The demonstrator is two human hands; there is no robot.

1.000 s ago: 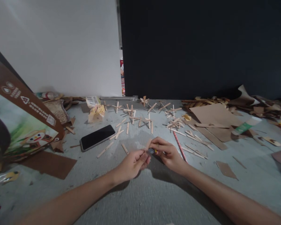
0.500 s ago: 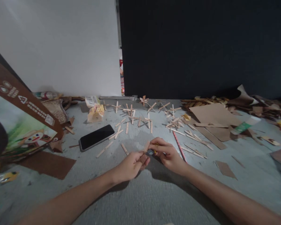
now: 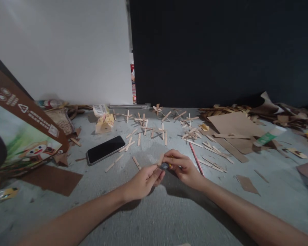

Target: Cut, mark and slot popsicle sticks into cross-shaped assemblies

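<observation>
Wooden, short and pale, a craft stick [image 3: 161,159] stands tilted between the two hands near the middle of the grey table [image 3: 166,215]. The left hand [image 3: 143,181] is curled, its thumb and forefinger pinched on the stick's lower end. The right hand [image 3: 184,167] is clenched on a small grey-and-yellow tool [image 3: 165,166], whose tip meets the stick just beside the left fingertips; what kind of tool it is cannot be told.

Bare table lies open on the near side of the hands and under both forearms. Close on the left a loose stick [image 3: 137,163] lies flat, and beyond it a phone [image 3: 106,149] rests face up, apart from the hand. A red pencil [image 3: 196,159] runs just beside the right hand's knuckles. Farther back, crossed sticks [image 3: 143,124] crowd the table up to the dark panel [image 3: 220,51] and white wall [image 3: 61,48]. A cardboard sheet [image 3: 236,124] and a green tube [image 3: 268,136] fill the right; a printed box [image 3: 23,136] and a brown card [image 3: 53,179] hem the left edge.
</observation>
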